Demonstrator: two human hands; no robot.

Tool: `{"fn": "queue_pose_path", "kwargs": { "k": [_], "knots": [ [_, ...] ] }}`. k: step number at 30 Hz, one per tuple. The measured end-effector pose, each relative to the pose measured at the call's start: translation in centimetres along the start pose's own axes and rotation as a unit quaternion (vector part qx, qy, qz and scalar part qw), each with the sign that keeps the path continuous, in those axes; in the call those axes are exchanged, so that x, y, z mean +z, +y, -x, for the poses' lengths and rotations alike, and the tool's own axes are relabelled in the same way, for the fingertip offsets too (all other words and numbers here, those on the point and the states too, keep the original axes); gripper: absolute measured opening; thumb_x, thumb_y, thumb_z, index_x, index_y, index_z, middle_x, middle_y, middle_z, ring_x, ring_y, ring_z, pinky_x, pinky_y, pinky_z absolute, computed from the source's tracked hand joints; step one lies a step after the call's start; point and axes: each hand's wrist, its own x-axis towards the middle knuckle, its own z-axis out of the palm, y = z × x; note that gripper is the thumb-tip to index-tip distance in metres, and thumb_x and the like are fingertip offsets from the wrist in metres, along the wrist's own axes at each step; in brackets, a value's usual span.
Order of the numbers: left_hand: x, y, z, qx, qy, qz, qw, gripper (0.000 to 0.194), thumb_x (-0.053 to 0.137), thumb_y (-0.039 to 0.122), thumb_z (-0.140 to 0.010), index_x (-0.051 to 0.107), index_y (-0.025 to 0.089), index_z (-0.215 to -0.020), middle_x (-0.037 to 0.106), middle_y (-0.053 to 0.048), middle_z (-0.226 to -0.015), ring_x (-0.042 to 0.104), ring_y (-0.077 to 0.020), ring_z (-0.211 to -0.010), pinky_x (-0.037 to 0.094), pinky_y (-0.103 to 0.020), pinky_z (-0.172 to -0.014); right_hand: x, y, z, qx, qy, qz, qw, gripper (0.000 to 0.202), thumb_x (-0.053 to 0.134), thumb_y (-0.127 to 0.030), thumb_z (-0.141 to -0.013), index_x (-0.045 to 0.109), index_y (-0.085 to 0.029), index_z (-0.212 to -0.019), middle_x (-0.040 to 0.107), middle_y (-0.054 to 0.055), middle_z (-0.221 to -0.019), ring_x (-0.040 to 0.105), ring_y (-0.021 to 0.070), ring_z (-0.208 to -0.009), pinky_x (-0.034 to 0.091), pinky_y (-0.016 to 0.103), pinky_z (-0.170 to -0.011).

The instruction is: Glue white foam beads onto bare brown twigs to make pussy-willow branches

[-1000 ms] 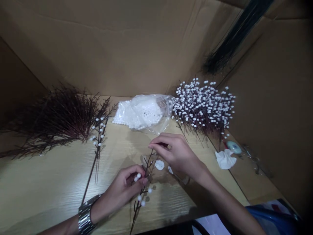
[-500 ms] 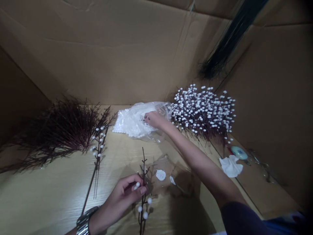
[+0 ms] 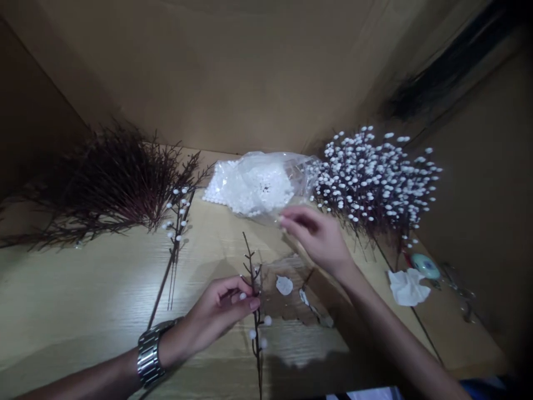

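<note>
My left hand (image 3: 231,303), with a metal watch on its wrist, pinches a brown artificial berry twig (image 3: 250,265) between thumb and fingers. The twig stands nearly upright, with bare prongs above my hand and a few white beads below it. Over the table to its right, my right hand (image 3: 318,236) is closed in a pinch, with a small pale bead showing at its fingertips. Just behind it lies a clear plastic bag (image 3: 254,183) full of white beads. Below the right hand, a brown board (image 3: 275,305) carries a white blob (image 3: 284,285) and a thin stick (image 3: 307,278).
Bare dark twigs (image 3: 120,178) lie in a heap at the left, beside beaded twigs (image 3: 178,216). A bunch of white-beaded twigs (image 3: 375,178) lies at the right. Crumpled tissue (image 3: 410,287), a teal object (image 3: 425,265) and scissors (image 3: 460,286) lie nearby. Cardboard walls (image 3: 233,72) enclose the table.
My right hand has come out of the bead bag, back toward me, with a small pale bead at its fingertips. My left hand still holds the twig. The camera view has shifted.
</note>
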Motion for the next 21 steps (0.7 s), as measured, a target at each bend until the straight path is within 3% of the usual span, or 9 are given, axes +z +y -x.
{"fn": "queue_pose_path", "kwargs": {
  "k": [3,6,10,17,21],
  "knots": [
    [0.2,0.2,0.1,-0.011,-0.011,0.005,1.0,0.024,0.071,0.039,-0.087,0.062,0.017,-0.082,0.056,0.001,-0.081,0.049,-0.0145,-0.076,0.036,-0.027,-0.069,0.3,-1.3,6.1,0.063,-0.031,-0.081,0.994,0.007,0.068,-0.027,-0.09,0.073,-0.027,-0.095,0.073,0.002,-0.093,0.068,0.0177,-0.084,0.054,0.032,-0.072],
    [0.4,0.8,0.2,-0.026,-0.013,-0.004,1.0,0.023,0.071,0.039,-0.088,0.064,0.017,-0.084,0.055,0.002,-0.079,0.047,-0.0134,-0.074,0.034,-0.026,-0.067,1.6,-1.5,9.1,0.076,-0.047,-0.118,0.989,0.013,0.07,-0.023,-0.088,0.073,-0.029,-0.099,0.074,0.0,-0.095,0.069,0.017,-0.087,0.054,0.031,-0.075],
    [0.5,1.3,0.4,-0.045,-0.001,-0.013,0.999,0.025,0.07,0.04,-0.088,0.065,0.016,-0.083,0.055,0.002,-0.076,0.047,-0.0132,-0.072,0.033,-0.026,-0.065,3.0,-1.1,9.5,0.066,-0.037,-0.13,0.989,0.017,0.071,-0.02,-0.087,0.074,-0.031,-0.1,0.076,-0.001,-0.095,0.07,0.0166,-0.088,0.056,0.031,-0.078],
    [0.6,1.2,0.2,-0.042,-0.011,0.003,0.999,0.023,0.069,0.039,-0.089,0.067,0.016,-0.086,0.062,-0.001,-0.086,0.052,-0.0162,-0.081,0.037,-0.028,-0.072,2.9,-1.3,9.4,0.014,-0.061,-0.11,0.992,0.03,0.068,-0.014,-0.089,0.073,-0.035,-0.109,0.075,0.0,-0.094,0.07,0.0185,-0.087,0.057,0.035,-0.074],
    [0.6,1.4,0.3,-0.041,-0.009,-0.018,0.999,0.021,0.067,0.038,-0.09,0.066,0.017,-0.086,0.058,0.002,-0.08,0.05,-0.0147,-0.076,0.036,-0.027,-0.069,3.2,-1.1,9.7,0.005,-0.081,-0.095,0.992,0.039,0.067,-0.013,-0.089,0.07,-0.039,-0.118,0.074,0.0,-0.098,0.069,0.0187,-0.09,0.057,0.036,-0.077]
  ]
}}
